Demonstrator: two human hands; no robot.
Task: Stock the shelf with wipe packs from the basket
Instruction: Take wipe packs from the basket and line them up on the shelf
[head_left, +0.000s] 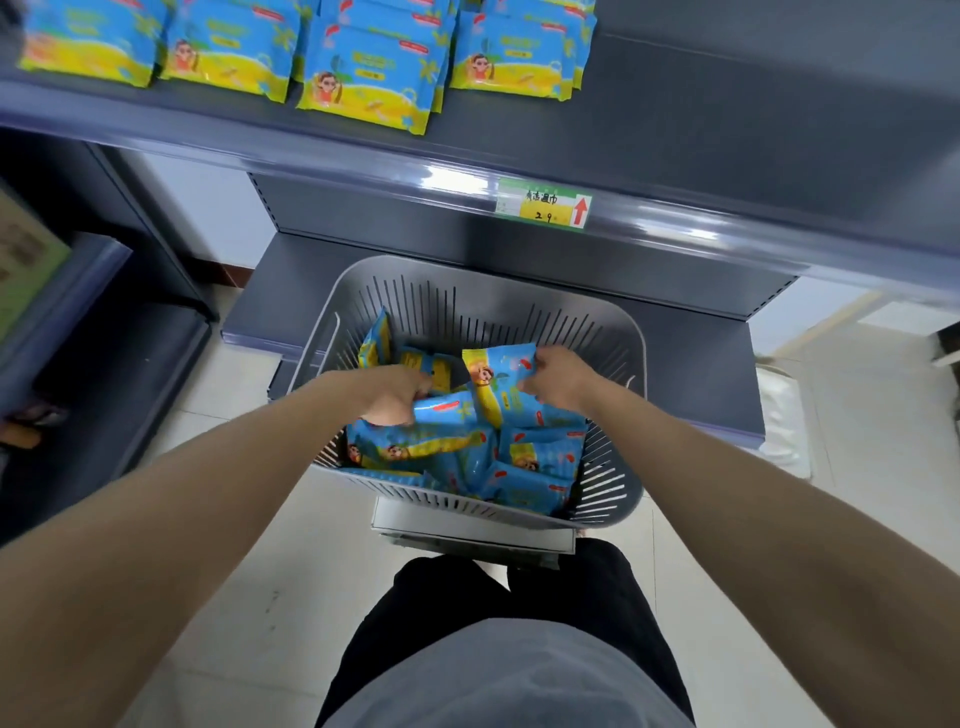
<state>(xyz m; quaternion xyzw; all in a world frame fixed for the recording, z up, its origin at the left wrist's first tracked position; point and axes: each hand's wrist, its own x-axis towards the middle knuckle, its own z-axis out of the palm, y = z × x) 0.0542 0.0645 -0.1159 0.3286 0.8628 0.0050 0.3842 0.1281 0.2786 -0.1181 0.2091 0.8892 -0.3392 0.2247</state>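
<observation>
Picking from the basket (457, 304): my left fingers (418, 383) grip a pack (451, 408), right fingers (541, 359) pinch a second pack (500, 367); next, lift both to the shelf (727, 130) above.

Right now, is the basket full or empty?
Partly full: packs lie piled in the basket, well below its rim.

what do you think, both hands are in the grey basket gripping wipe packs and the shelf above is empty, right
Not quite: the head view shows the shelf already holds wipe packs on its left part. The rest stands: in the grey basket the left hand grips a lower pack and the right hand an upper pack.
</observation>
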